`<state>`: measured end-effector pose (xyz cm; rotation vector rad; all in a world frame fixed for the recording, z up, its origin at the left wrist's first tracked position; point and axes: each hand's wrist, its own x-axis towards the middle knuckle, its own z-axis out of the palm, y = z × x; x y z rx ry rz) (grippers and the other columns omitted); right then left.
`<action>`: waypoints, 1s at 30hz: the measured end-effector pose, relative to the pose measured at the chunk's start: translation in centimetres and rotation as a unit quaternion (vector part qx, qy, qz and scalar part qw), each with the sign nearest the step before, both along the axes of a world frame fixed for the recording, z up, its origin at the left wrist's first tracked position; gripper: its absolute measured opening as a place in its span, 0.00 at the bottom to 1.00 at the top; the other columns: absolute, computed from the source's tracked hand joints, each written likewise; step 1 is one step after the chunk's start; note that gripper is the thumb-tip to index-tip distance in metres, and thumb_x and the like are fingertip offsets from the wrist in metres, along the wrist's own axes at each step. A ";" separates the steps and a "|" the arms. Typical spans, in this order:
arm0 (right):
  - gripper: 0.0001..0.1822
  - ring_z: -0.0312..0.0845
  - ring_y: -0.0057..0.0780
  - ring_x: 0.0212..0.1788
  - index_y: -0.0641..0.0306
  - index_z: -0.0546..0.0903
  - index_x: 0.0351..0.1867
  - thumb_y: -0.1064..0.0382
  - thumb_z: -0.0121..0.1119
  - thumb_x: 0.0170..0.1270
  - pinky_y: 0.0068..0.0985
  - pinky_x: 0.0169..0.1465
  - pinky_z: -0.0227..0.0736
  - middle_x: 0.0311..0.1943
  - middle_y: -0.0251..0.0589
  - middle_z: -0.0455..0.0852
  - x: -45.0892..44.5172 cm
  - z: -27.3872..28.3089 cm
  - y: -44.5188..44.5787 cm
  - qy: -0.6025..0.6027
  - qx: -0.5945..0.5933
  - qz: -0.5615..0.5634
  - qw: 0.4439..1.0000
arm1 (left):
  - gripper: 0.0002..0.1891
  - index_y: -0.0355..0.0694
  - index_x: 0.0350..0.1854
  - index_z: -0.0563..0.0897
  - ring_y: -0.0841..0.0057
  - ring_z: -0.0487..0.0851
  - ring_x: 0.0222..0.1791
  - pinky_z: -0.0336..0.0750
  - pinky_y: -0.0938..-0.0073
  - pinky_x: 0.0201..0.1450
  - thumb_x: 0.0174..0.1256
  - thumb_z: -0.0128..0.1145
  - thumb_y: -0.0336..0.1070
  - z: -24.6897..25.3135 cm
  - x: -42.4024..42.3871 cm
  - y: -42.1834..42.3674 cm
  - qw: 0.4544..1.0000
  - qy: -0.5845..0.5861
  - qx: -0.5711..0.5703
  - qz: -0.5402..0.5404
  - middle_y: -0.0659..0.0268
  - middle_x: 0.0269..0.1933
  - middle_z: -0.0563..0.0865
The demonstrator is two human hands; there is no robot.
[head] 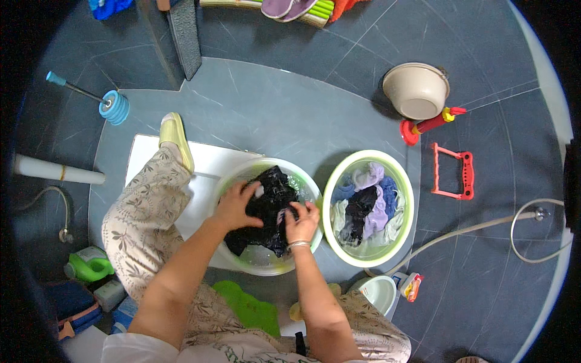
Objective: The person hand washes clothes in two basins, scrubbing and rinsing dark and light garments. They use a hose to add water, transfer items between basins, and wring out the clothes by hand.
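A black wet garment lies in a round plastic basin holding water. On its left side rests my left hand, fingers spread, touching the cloth. At the right side of the same basin is my right hand, with a bracelet at the wrist; its fingers are bent and pinch a fold of the cloth. A second basin with a pale green rim stands close on the right. It holds water with a lilac cloth, a black cloth, and blue and whitish clothes.
A beige basin and a red rack are at the right wall. A shower hose runs to the floor near a small white tub. At lower left stands a green bottle; a blue plunger is at upper left.
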<state>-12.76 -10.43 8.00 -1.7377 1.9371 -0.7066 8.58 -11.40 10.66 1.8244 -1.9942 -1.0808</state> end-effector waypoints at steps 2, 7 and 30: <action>0.27 0.66 0.48 0.59 0.47 0.74 0.54 0.60 0.67 0.50 0.42 0.61 0.59 0.64 0.50 0.63 1.0 -1.4 0.3 0.059 0.048 0.056 0.996 | 0.58 0.60 0.71 0.51 0.48 0.56 0.68 0.60 0.43 0.63 0.35 0.74 0.53 -0.8 -2.0 -0.2 0.993 -0.059 0.056 -0.086 0.51 0.70 0.53; 0.30 0.66 0.45 0.62 0.43 0.66 0.62 0.61 0.61 0.56 0.42 0.61 0.60 0.66 0.44 0.64 0.9 -5.1 0.2 0.021 0.139 0.025 0.990 | 0.58 0.61 0.72 0.47 0.47 0.56 0.68 0.60 0.39 0.62 0.39 0.74 0.51 -3.4 -4.4 -0.8 0.970 -0.176 0.094 -0.139 0.50 0.71 0.51; 0.17 0.77 0.42 0.52 0.57 0.79 0.51 0.72 0.55 0.59 0.29 0.57 0.69 0.48 0.50 0.82 -6.4 0.8 0.8 -0.118 0.070 0.012 0.990 | 0.27 0.53 0.59 0.71 0.57 0.76 0.54 0.74 0.60 0.52 0.54 0.57 0.27 -2.0 -1.3 0.2 0.993 -0.085 0.009 -0.083 0.56 0.59 0.73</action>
